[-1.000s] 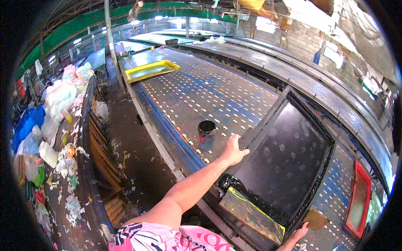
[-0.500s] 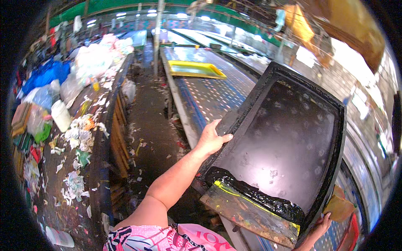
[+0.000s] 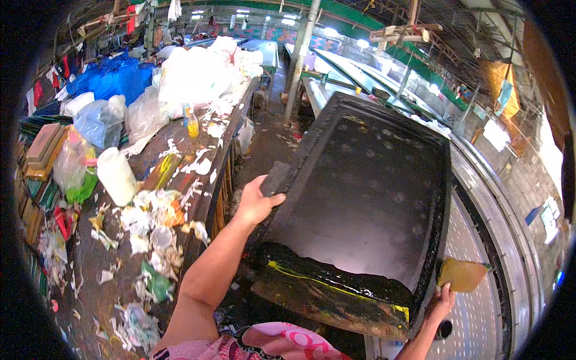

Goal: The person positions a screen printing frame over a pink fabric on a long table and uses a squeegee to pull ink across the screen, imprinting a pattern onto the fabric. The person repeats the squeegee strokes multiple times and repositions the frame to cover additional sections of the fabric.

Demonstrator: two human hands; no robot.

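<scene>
A black screen-printing frame (image 3: 445, 198) is held up tilted in front of me, its dark mesh (image 3: 360, 198) faintly marked with pale spots. Along its lower end lies a wooden squeegee (image 3: 318, 305) with a yellow-streaked edge, against a thick band of wet black ink (image 3: 336, 273). My left hand (image 3: 257, 201) is closed on the frame's left side, by a dark tab, thumb on top. At the lower right edge my right hand (image 3: 442, 302) is closed on the frame, its fingers partly hidden underneath. A flat yellowish-brown piece (image 3: 464, 274) sticks out beside its thumb; whether the hand grips that too is unclear.
To the left, a long worktable (image 3: 138, 240) carries scraps, a white plastic jug (image 3: 117, 177), a yellow bottle (image 3: 192, 126) and bulging plastic bags (image 3: 198, 81). A metal post (image 3: 301, 60) stands beyond the aisle. On the right runs a long perforated printing table (image 3: 471, 234).
My view has swung left, showing more of the littered table. The frame and both hands have shifted left in view, and the frame now blocks the yellow frame on the printing table.
</scene>
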